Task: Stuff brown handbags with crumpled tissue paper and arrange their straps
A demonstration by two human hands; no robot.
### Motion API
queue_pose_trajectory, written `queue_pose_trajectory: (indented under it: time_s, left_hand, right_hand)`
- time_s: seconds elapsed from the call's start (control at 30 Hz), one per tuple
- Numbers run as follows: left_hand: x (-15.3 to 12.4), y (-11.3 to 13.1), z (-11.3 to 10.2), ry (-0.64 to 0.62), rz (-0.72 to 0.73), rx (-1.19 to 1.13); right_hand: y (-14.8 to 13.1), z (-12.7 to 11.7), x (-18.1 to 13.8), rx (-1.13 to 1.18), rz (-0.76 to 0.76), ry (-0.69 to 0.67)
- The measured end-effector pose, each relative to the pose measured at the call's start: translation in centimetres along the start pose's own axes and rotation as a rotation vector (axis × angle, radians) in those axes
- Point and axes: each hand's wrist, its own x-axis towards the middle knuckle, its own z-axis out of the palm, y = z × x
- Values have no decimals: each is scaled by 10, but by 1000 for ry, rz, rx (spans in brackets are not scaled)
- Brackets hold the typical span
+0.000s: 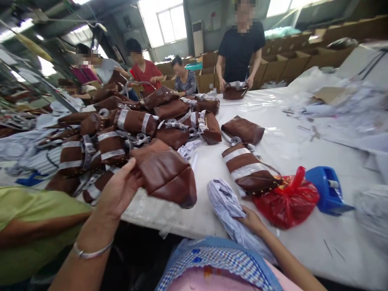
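The left hand (pixel 119 190) is clamped on the near edge of a brown leather bag (pixel 165 173) lying at the front of the white table (pixel 303 238), just before the heap of banded bags (pixel 121 129). The right hand (pixel 251 221) is closed round a bundle of crumpled paper (pixel 226 202), beside a red plastic bag (pixel 287 200). A firm hold with the bag's mouth kept open would probably let the paper go in cleanly.
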Motion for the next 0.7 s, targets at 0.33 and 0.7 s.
queue_pose_trajectory:
  time_s: [0.33, 0.7]
  left_hand:
    - [87, -155, 45, -510, 328, 922]
    - [76, -296, 1, -1016, 344, 1315]
  right_hand:
    - [5, -11, -46, -58, 218, 302]
    - [-16, 9, -78, -331, 335, 362]
